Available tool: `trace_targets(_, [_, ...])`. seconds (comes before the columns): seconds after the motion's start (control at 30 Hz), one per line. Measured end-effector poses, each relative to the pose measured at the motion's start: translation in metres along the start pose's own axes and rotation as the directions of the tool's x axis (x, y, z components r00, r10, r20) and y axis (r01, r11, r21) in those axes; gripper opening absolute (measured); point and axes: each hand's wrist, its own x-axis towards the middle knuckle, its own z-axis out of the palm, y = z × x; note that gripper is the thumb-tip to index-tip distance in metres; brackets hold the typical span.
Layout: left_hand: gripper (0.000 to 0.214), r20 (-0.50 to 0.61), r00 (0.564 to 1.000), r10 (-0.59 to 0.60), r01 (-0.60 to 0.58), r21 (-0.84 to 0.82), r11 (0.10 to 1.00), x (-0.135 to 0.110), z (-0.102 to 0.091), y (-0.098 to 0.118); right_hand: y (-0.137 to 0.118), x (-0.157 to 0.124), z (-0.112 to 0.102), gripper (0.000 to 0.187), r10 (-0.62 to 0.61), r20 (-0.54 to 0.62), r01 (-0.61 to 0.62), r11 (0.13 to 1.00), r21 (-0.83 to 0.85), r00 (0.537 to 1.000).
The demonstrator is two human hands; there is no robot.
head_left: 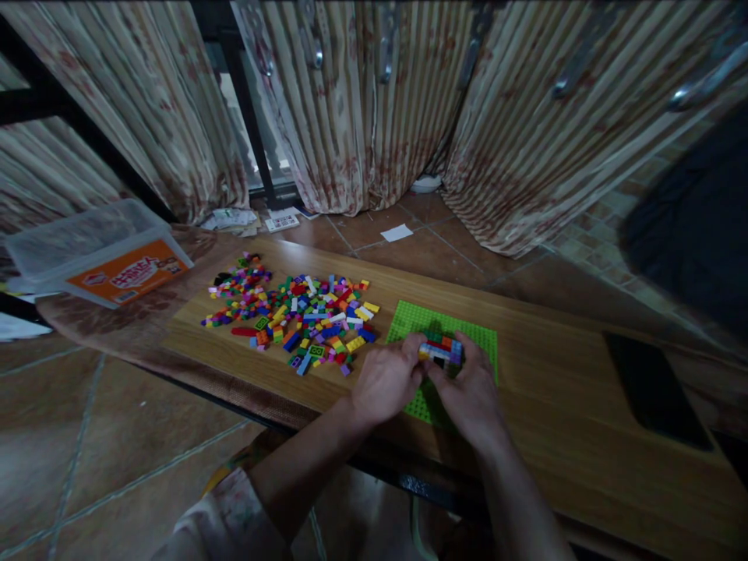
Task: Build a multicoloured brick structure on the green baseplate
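Observation:
Over a green studded baseplate [409, 318], a small multicoloured block of toy bricks [444, 349] sits between my two hands. Red, orange, light blue, yellow and white bricks show in it. My left hand [389, 379] has its fingers closed at the block's left end. On the right side and near edge, my right hand [471, 389] grips it with thumb and fingers. Fingertips hide parts of the block, and I cannot tell whether it touches the baseplate. Left of the hands, a big spread of loose toy bricks [319, 315] covers the wooden board.
The wooden board [543, 405] lies on a long low table. A clear plastic tub [99, 249] with an orange label stands at the far left. A dark flat slab [654, 389] rests at the right. Striped curtains [362, 109] hang behind, with papers [397, 233] on the tiled floor.

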Motion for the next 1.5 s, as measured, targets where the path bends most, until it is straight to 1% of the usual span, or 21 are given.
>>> trace_targets(0.23, [0.031, 0.003, 1.0, -0.015, 0.015, -0.007, 1.0, -0.001, -0.001, -0.001, 0.004, 0.002, 0.001, 0.071, 0.01, 0.003, -0.01, 1.0, 0.026, 1.0])
trace_targets(0.33, [0.035, -0.007, 1.0, -0.022, 0.022, -0.051, 0.998, -0.002, -0.003, -0.003, 0.003, 0.003, 0.003, 0.071, 0.021, -0.001, -0.021, 0.999, 0.032, 1.0])
trace_targets(0.47, [0.038, 0.001, 0.998, -0.063, 0.062, -0.146, 0.987, -0.006, -0.013, -0.008, 0.003, 0.003, 0.005, 0.069, 0.033, -0.02, -0.032, 0.998, 0.052, 0.999])
trace_targets(0.53, [0.034, 0.029, 0.996, -0.089, 0.093, -0.184, 0.979, -0.007, -0.021, -0.013, 0.004, 0.003, 0.005, 0.068, 0.032, -0.018, -0.031, 0.997, 0.076, 0.999])
trace_targets(0.6, [0.029, 0.08, 0.993, -0.09, 0.106, -0.221, 0.969, -0.009, -0.029, -0.018, 0.008, 0.004, 0.004, 0.069, 0.034, -0.008, -0.032, 0.993, 0.113, 0.999])
trace_targets(0.67, [0.024, 0.142, 0.986, -0.082, 0.116, -0.247, 0.962, -0.009, -0.036, -0.024, 0.013, 0.006, 0.001, 0.072, 0.06, 0.015, -0.062, 0.98, 0.189, 0.998])
trace_targets(0.7, [0.021, 0.172, 0.982, -0.077, 0.119, -0.25, 0.961, -0.01, -0.038, -0.026, 0.016, 0.008, -0.001, 0.073, 0.084, 0.031, -0.09, 0.962, 0.257, 0.996])
trace_targets(0.77, [0.018, 0.218, 0.973, -0.072, 0.124, -0.237, 0.964, -0.01, -0.041, -0.028, 0.018, 0.012, -0.006, 0.07, 0.158, 0.046, -0.163, 0.886, 0.435, 0.986])
trace_targets(0.83, [0.017, 0.245, 0.968, -0.058, 0.11, -0.204, 0.973, -0.01, -0.041, -0.027, 0.019, 0.015, -0.011, 0.063, 0.246, 0.034, -0.219, 0.78, 0.587, 0.969])
trace_targets(0.9, [0.017, 0.239, 0.971, -0.031, 0.071, -0.162, 0.984, -0.011, -0.039, -0.025, 0.017, 0.017, -0.014, 0.057, 0.325, 0.011, -0.25, 0.706, 0.663, 0.946])
trace_targets(0.97, [0.017, 0.215, 0.977, 0.011, 0.015, -0.121, 0.992, -0.011, -0.035, -0.023, 0.015, 0.019, -0.014, 0.052, 0.366, -0.002, -0.262, 0.672, 0.692, 0.931])
trace_targets(1.07, [0.012, 0.188, 0.98, 0.065, -0.052, -0.072, 0.996, -0.011, -0.027, -0.02, 0.013, 0.019, -0.012, 0.048, 0.358, -0.028, -0.235, 0.669, 0.705, 0.933])
trace_targets(1.17, [0.009, 0.182, 0.979, 0.088, -0.083, -0.037, 0.996, -0.011, -0.022, -0.018, 0.014, 0.02, -0.011, 0.045, 0.34, -0.049, -0.214, 0.69, 0.692, 0.939])
trace_targets(1.33, [0.012, 0.159, 0.983, 0.088, -0.081, -0.049, 0.995, -0.009, -0.022, -0.016, 0.015, 0.02, -0.011, 0.044, 0.353, -0.05, -0.217, 0.674, 0.706, 0.934])
trace_targets(1.43, [0.015, 0.132, 0.99, 0.044, -0.028, -0.123, 0.992, -0.008, -0.025, -0.017, 0.015, 0.019, -0.012, 0.045, 0.363, -0.052, -0.213, 0.651, 0.729, 0.93])
trace_targets(1.5, [0.014, 0.105, 0.994, 0.011, 0.009, -0.183, 0.983, -0.007, -0.026, -0.016, 0.016, 0.019, -0.011, 0.045, 0.353, -0.062, -0.198, 0.652, 0.732, 0.934])
